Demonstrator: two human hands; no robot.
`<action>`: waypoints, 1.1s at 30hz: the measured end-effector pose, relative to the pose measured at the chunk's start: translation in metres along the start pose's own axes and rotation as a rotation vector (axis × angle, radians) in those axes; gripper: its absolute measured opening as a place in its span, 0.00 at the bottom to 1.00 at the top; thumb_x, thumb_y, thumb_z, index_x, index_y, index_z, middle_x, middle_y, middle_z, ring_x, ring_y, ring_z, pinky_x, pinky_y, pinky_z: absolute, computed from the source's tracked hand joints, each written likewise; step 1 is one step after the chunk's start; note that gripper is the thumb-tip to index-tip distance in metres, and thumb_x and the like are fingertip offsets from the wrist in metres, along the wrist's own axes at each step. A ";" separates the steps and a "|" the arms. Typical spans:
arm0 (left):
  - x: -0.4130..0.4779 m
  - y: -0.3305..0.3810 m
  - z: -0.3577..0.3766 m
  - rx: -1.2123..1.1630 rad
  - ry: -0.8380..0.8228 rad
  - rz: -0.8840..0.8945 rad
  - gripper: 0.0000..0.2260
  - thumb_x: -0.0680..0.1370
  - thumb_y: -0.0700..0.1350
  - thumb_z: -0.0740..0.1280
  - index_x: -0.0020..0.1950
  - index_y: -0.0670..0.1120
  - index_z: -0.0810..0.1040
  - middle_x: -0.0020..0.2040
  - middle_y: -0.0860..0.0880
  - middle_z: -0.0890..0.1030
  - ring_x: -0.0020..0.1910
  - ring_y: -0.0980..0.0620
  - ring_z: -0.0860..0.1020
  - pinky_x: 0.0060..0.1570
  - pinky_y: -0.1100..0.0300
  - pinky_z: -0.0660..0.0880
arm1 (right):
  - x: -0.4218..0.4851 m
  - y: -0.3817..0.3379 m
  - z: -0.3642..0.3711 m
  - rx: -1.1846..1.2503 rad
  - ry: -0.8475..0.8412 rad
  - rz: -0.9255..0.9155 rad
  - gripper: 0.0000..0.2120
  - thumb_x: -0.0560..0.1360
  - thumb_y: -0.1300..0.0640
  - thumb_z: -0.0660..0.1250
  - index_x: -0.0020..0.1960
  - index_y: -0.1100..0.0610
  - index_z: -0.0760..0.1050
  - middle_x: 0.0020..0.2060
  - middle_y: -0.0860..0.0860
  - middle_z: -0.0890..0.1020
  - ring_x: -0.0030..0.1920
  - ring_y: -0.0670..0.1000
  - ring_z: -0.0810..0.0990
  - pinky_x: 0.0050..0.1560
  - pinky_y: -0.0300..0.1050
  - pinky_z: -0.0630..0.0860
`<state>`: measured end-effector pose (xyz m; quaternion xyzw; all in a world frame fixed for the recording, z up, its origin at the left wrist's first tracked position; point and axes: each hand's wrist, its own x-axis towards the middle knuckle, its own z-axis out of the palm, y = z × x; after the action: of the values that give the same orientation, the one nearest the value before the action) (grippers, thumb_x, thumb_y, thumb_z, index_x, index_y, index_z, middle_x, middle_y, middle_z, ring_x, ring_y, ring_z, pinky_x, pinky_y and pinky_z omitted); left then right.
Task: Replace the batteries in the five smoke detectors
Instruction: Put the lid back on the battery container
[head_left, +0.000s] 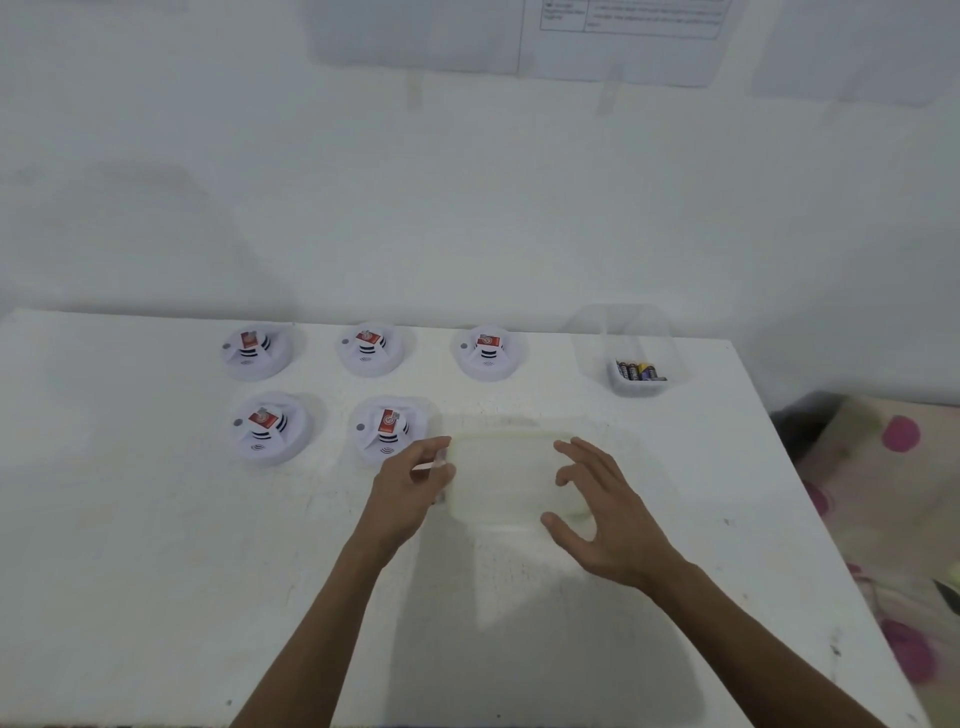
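Several white round smoke detectors with red labels lie on the white table (156, 519). Three form a back row: left (254, 351), middle (370, 348), right (488, 352). Two sit in front of them: left (267, 427) and right (389, 428). A clear tub (623, 332) at the back right holds a few batteries (640, 371). A shallow translucent white container (504, 478) lies in the middle. My left hand (410, 488) pinches its left rim, just in front of the front right detector. My right hand (597, 514) is spread open over its right end.
The table's right edge (810, 493) drops off to a cloth with pink dots (898, 467). A white wall (467, 182) rises directly behind the table, with a printed sheet (623, 36) taped high up.
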<state>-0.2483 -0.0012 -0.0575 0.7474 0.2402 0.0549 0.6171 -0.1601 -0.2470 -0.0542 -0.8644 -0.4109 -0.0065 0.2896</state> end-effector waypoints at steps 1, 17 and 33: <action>0.000 0.000 0.000 0.009 -0.003 0.007 0.13 0.78 0.46 0.66 0.59 0.59 0.76 0.57 0.57 0.79 0.52 0.57 0.79 0.51 0.55 0.79 | -0.001 0.000 0.001 0.007 0.017 0.017 0.14 0.74 0.43 0.65 0.53 0.50 0.71 0.70 0.41 0.66 0.74 0.42 0.57 0.56 0.43 0.75; -0.013 0.000 0.013 0.422 0.174 0.126 0.15 0.79 0.48 0.63 0.66 0.52 0.74 0.52 0.54 0.77 0.45 0.63 0.75 0.47 0.63 0.71 | -0.001 -0.024 0.000 0.277 0.045 0.622 0.18 0.74 0.46 0.66 0.63 0.42 0.68 0.47 0.55 0.79 0.47 0.51 0.77 0.50 0.45 0.75; -0.010 0.011 0.005 0.354 0.073 -0.042 0.16 0.76 0.50 0.68 0.63 0.55 0.73 0.51 0.56 0.78 0.48 0.57 0.77 0.54 0.56 0.74 | 0.019 -0.034 -0.018 0.250 -0.044 0.730 0.23 0.72 0.50 0.70 0.66 0.50 0.70 0.55 0.49 0.77 0.58 0.51 0.75 0.58 0.48 0.74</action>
<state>-0.2520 -0.0111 -0.0464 0.8367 0.2838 0.0261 0.4677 -0.1673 -0.2262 -0.0174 -0.9118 -0.0800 0.1657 0.3671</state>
